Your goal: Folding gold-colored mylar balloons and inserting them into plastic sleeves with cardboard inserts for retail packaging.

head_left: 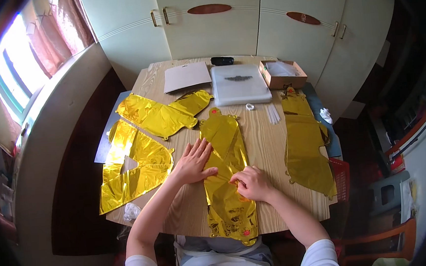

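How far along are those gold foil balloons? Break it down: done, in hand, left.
Done: four flat gold foil balloons lie spread on the wooden table. In hand: the left hand lies flat beside and on the middle foil balloon, and the right hand pinches it. Left: none is inflated; the left-side balloons and the right-side balloon lie untouched.

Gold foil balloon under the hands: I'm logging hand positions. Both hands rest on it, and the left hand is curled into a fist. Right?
Not quite. In the head view the left hand lies flat, fingers spread, on the gold foil balloon; the right hand is the curled one.
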The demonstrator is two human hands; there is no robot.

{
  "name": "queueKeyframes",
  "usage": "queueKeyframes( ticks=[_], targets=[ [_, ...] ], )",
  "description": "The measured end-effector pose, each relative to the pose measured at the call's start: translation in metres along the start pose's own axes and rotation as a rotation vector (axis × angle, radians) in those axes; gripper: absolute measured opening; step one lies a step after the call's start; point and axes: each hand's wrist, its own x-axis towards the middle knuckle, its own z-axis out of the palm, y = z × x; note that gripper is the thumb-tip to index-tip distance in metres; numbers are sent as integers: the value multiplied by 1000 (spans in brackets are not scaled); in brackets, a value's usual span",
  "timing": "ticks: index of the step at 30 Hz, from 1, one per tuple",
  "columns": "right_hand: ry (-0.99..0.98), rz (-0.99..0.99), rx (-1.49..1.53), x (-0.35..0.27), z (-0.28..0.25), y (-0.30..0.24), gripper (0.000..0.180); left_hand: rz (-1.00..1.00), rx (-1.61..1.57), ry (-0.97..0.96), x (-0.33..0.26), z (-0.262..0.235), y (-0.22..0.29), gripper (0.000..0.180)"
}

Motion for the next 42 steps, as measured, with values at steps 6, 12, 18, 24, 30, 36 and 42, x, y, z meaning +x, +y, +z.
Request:
queueKeyframes(
  ticks=[6, 12, 18, 24, 30, 36, 42],
  targets=[
    [23, -21, 4, -4, -4, 3, 18, 46, 10, -20, 3, -3, 7, 96],
    [-38, 76, 11, -20, -21, 5, 17, 91, 35, 21, 8, -3, 24, 95],
    [-24, 62, -34, -23, -20, 5, 18, 223, -6, 78, -7, -6, 46, 91],
    [-23, 65, -29, -21, -22, 2, 18, 287, -35, -11, -39, -7, 56, 87],
    [-24, 63, -31, -21, -21, 2, 18, 310, -3, -4, -46, -8, 52, 93],
    [-29, 66, -22, -21, -21, 2, 19, 353, 20, -4, -45, -9, 49, 105],
    [-27, 55, -35, -21, -22, 2, 19, 349, -25, 5, -42, -9, 46, 109]
  ],
)
